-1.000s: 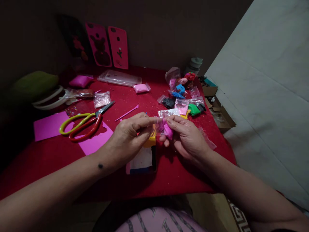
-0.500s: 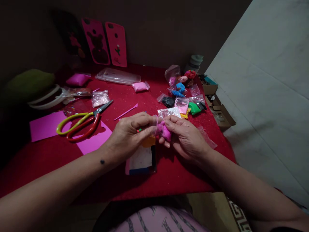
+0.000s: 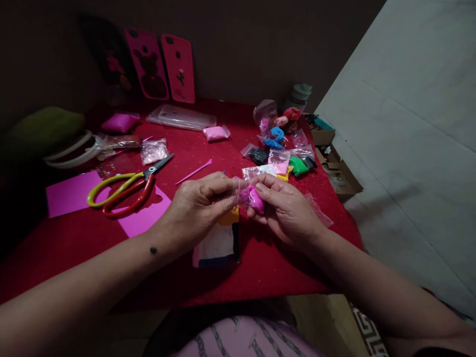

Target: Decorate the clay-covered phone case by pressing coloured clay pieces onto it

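Observation:
Between my hands is a small clear plastic bag with a lump of bright pink clay (image 3: 256,201) in it. My left hand (image 3: 203,203) pinches the bag's open end between thumb and fingers. On the other side, my right hand (image 3: 286,208) grips the bag around the clay, its thumb pressed on the lump. Below my left hand lies a phone case (image 3: 217,245) covered with white, yellow, black, blue and pink clay, its upper part hidden by that hand. A thin pink modelling tool (image 3: 193,172) rests on the red cloth beyond.
Scissors (image 3: 130,191) with yellow and red handles lie on pink paper (image 3: 72,193) at left. Bags of coloured clay (image 3: 278,163) cluster at back right. Two decorated phone cases (image 3: 179,69) lean on the wall. Cardboard boxes (image 3: 344,178) stand beyond the table's right edge.
My hands keep their hold on the bag. The fingers of my right hand have shifted slightly on it, and the clay lump looks rounder at the bag's right end.

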Tool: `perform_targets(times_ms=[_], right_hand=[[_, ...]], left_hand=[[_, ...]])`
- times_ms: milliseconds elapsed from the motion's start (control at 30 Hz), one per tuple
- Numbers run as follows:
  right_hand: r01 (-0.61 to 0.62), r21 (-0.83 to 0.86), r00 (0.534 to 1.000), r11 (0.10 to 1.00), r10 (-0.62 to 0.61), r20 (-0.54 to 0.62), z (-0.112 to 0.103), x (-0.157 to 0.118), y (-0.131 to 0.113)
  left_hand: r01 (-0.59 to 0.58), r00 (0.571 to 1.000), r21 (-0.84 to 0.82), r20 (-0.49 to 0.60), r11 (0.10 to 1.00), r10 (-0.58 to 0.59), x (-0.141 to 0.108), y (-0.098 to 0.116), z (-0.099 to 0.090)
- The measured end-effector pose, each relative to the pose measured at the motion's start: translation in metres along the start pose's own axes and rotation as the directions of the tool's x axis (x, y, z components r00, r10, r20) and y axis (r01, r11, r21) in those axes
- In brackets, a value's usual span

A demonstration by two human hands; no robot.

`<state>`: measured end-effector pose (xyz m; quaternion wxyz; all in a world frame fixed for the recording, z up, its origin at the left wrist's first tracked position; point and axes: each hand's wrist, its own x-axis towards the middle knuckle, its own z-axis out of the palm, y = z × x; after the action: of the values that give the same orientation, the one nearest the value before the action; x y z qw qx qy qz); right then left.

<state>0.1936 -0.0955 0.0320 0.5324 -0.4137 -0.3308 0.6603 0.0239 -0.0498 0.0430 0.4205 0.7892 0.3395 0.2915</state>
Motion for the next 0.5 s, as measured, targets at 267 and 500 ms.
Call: perform_targets(times_ms=[267, 500], right_hand=[[0.014, -0.027, 0.998, 1.000, -0.013, 0.053, 0.0019, 0.0005, 0.0045], [-0.023, 0.047, 0.997, 0.999, 0.019, 0.075, -0.0006, 0.0017, 0.0005]], left_hand=[[0.023, 0.997, -0.096, 0.070, 0.995, -0.017, 0.0014, -0.0017, 0.0038], [0.019, 0.999, -0.089, -0.031, 0.996, -0.022, 0.0001, 0.0027, -0.0055]])
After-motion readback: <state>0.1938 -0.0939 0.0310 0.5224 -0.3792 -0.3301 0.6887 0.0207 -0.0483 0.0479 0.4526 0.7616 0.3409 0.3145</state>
